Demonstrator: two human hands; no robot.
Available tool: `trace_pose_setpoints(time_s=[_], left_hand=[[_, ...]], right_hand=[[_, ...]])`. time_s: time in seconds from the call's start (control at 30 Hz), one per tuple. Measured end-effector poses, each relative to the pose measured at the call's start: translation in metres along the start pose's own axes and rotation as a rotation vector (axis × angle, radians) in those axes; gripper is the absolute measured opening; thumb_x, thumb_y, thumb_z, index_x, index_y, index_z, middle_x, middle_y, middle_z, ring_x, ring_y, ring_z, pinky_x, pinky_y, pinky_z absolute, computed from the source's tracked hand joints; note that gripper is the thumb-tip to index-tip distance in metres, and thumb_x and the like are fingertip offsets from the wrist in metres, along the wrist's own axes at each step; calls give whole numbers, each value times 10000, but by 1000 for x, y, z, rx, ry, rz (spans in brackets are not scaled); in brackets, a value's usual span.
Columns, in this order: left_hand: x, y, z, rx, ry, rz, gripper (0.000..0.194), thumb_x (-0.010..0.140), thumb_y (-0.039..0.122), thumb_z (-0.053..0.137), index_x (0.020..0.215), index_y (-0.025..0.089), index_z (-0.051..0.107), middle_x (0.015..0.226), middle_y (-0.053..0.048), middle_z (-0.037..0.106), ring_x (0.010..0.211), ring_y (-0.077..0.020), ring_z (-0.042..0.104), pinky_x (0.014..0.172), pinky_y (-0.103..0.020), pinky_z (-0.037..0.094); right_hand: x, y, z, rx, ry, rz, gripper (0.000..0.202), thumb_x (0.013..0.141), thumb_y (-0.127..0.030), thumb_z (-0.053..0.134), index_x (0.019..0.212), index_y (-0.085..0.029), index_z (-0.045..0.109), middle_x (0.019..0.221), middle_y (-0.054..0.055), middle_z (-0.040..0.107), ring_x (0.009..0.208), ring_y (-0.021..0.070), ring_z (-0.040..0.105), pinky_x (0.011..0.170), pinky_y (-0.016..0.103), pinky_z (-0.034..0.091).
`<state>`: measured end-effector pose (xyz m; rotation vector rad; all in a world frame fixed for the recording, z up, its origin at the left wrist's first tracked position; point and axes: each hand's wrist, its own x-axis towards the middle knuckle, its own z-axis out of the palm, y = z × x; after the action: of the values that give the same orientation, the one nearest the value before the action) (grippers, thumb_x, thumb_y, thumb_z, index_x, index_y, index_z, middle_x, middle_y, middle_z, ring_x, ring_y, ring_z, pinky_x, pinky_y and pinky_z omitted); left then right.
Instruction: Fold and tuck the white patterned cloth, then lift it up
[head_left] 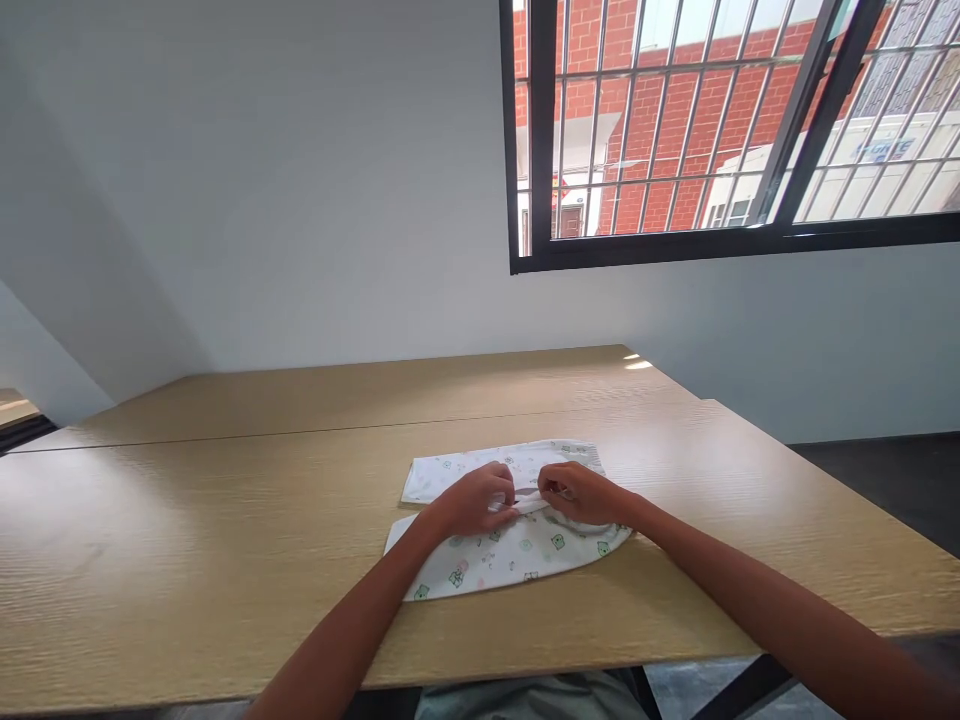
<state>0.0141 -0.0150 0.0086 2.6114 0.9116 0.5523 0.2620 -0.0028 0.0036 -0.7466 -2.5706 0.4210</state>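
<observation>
Left hand (476, 498) grip curled, pinching the fold at the middle of a white printed cloth (517, 555). Cloth lies flat on the wooden bench (187, 540), near the front edge. Right hand (581, 492) grip pinches the same fold, knuckles nearly touching the left.

I see bright daylight entering through the window (735, 120) at two o'clock, laying soft glare across the table (187, 520); edges bend with wide-angle distortion.
</observation>
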Motion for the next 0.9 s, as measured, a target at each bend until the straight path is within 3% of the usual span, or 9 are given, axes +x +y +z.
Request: trace_pose_setpoints(time_s=[0.17, 0.4, 0.53, 0.67, 0.8, 0.9], left_hand=[[1, 4, -1, -16, -31, -4, 168, 785, 259, 663, 703, 170, 545, 875, -25, 583, 748, -131, 523, 676, -227, 419], [2, 7, -1, 28, -72, -31, 121, 776, 239, 646, 746, 180, 545, 720, 21, 555, 646, -111, 461, 631, -219, 381], [2, 12, -4, 13, -87, -70, 162, 812, 314, 629, 897, 188, 571, 781, 8, 573, 673, -124, 485, 616, -221, 376], [4, 13, -2, 46, -84, -96, 182, 913, 325, 486, 934, 195, 610, 784, -13, 588, 717, -150, 509, 644, -239, 381], [5, 10, 0, 82, -91, -80, 141, 872, 301, 527, 893, 191, 612, 783, -23, 579, 772, -178, 520, 672, -255, 399], [3, 9, 2, 82, -64, -91, 146, 834, 304, 581, 929, 194, 585, 900, -37, 565, 798, -177, 517, 686, -262, 423]], right_hand=[[-1, 0, -1, 11, -44, -21, 100, 858, -179, 528, 937, -191, 588, 770, 10, 591, 687, 143, 497, 605, 242, 363], [-3, 2, 0, -59, -85, -7, 206, 835, -155, 534, 1018, -214, 606, 843, 18, 622, 747, 159, 532, 629, 250, 369], [-2, 1, -2, -95, -72, 8, 159, 834, -134, 516, 956, -204, 590, 796, 7, 602, 700, 145, 509, 614, 248, 350], [-2, 0, -2, -114, -36, 10, 113, 821, -114, 498, 884, -194, 549, 729, -10, 550, 642, 132, 464, 563, 237, 308], [-2, 2, 0, -106, 15, 27, 109, 814, -105, 482, 879, -189, 504, 795, 5, 554, 651, 129, 469, 565, 234, 309], [-2, 4, 3, -157, 47, 59, 125, 819, -100, 454, 890, -194, 494, 739, -3, 539, 621, 136, 453, 560, 245, 287]])
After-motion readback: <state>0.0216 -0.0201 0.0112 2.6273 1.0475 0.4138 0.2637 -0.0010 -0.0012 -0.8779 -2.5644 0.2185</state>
